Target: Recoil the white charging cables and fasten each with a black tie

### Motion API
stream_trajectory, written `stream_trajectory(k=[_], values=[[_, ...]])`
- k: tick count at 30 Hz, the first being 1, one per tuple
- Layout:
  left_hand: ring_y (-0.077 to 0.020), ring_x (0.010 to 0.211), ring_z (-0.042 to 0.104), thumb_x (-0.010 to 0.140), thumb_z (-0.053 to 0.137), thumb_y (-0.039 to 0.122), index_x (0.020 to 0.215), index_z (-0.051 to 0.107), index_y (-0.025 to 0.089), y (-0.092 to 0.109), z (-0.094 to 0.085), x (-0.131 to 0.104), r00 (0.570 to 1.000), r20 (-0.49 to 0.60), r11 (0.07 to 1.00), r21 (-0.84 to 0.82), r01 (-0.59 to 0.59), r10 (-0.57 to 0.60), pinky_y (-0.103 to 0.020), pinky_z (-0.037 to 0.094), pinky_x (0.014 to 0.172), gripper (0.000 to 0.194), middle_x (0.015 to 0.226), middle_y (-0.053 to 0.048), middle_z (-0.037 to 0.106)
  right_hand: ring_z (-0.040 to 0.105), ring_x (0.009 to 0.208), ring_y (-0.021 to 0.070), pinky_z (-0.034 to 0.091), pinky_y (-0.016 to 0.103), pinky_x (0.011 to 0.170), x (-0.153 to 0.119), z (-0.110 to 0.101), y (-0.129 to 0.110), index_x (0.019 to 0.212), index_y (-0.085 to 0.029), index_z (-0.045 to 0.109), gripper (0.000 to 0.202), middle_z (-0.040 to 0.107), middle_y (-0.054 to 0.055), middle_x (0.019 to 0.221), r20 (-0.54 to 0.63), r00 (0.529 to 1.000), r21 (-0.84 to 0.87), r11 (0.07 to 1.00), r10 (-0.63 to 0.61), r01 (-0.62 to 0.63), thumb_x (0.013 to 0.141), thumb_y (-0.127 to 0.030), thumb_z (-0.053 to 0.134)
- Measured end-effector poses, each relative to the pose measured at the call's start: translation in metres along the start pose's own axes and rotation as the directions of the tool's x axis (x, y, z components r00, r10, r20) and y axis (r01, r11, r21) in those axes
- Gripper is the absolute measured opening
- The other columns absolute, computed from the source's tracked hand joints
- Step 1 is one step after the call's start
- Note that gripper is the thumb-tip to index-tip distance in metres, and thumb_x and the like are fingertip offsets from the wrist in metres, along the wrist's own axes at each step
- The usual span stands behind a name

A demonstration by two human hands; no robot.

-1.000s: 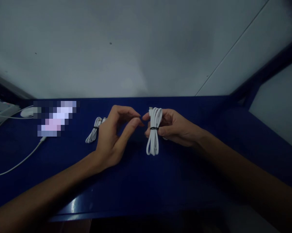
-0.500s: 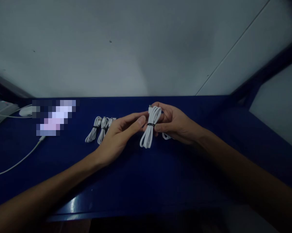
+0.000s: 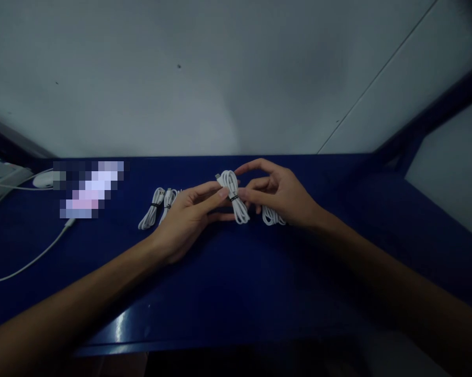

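A coiled white cable [image 3: 233, 191], bound round its middle with a black tie, is held up above the blue table. My left hand [image 3: 192, 212] grips it from the left, thumb in front and fingers behind. From the other side, my right hand [image 3: 283, 191] has its thumb and fingertips at the tie; the index finger arches over the top of the coil. A metal plug end sticks out at the coil's upper left. Partly hidden under my right hand lies another white cable bundle [image 3: 273, 215].
Several tied white cables [image 3: 152, 209] lie left of my left hand, which partly covers them. Farther left are a blurred-out device [image 3: 94, 188] with a white cord [image 3: 35, 275] and a white rounded object [image 3: 43, 180]. A pale wall [image 3: 173, 115] rises behind the blue table [image 3: 228, 293].
The cable has moved left and tilted the other way, its top now leaning left. My left hand has taken hold of it. My right hand's grip has loosened, its index finger lifted.
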State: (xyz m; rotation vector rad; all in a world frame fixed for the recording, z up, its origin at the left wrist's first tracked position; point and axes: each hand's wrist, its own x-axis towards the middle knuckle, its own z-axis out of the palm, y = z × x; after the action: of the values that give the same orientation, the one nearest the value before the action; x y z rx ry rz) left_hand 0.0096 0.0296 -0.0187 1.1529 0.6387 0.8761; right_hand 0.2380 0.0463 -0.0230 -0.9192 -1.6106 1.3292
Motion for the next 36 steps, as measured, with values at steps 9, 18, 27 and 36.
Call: stream_trajectory(k=[9, 18, 27, 36], values=[[-0.0226, 0.115, 0.077, 0.109, 0.070, 0.035, 0.113, 0.081, 0.021, -0.003, -0.002, 0.001, 0.999, -0.037, 0.998, -0.066, 0.020, -0.022, -0.044, 0.061, 0.107, 0.018, 0.123, -0.010, 0.080, 0.070, 0.056, 0.0158, 0.051, 0.027, 0.049, 0.000, 0.002, 0.000, 0.106, -0.020, 0.072, 0.033, 0.077, 0.003, 0.070, -0.185, 0.980, -0.148, 0.988, -0.076, 0.049, 0.108, -0.053, 0.068], [-0.0217, 0.095, 0.080, 0.112, 0.063, 0.034, 0.110, 0.077, 0.019, -0.002, 0.004, 0.000, 0.989, -0.031, 0.975, -0.177, 0.137, -0.144, -0.039, 0.065, 0.092, 0.020, 0.112, -0.009, 0.078, 0.057, 0.055, 0.0103, 0.045, 0.023, 0.047, -0.002, 0.006, -0.004, 0.127, -0.022, 0.077, 0.033, 0.065, -0.003, 0.075, -0.082, 0.994, -0.071, 0.995, -0.070, 0.064, 0.108, -0.048, 0.070], [-0.0200, 0.082, 0.080, 0.111, 0.065, 0.041, 0.105, 0.083, 0.015, 0.000, 0.000, -0.003, 0.966, 0.118, 0.957, -0.151, 0.246, -0.230, -0.033, 0.065, 0.085, 0.032, 0.088, -0.011, 0.081, 0.049, 0.054, 0.0088, 0.041, 0.021, 0.046, -0.004, 0.009, -0.007, 0.115, -0.022, 0.080, 0.025, 0.067, -0.003, 0.076, 0.107, 0.994, 0.070, 0.997, 0.018, -0.026, 0.103, -0.044, 0.077], [-0.0235, 0.090, 0.082, 0.104, 0.076, 0.036, 0.117, 0.084, 0.014, -0.003, 0.003, -0.003, 0.996, 0.011, 0.995, 0.059, 0.085, -0.086, -0.038, 0.069, 0.087, 0.027, 0.107, -0.014, 0.083, 0.045, 0.048, 0.0087, 0.034, 0.023, 0.041, 0.000, 0.008, 0.000, 0.095, -0.021, 0.068, 0.041, 0.064, -0.004, 0.069, -0.113, 0.993, 0.058, 0.998, 0.016, -0.010, 0.090, -0.056, 0.089]])
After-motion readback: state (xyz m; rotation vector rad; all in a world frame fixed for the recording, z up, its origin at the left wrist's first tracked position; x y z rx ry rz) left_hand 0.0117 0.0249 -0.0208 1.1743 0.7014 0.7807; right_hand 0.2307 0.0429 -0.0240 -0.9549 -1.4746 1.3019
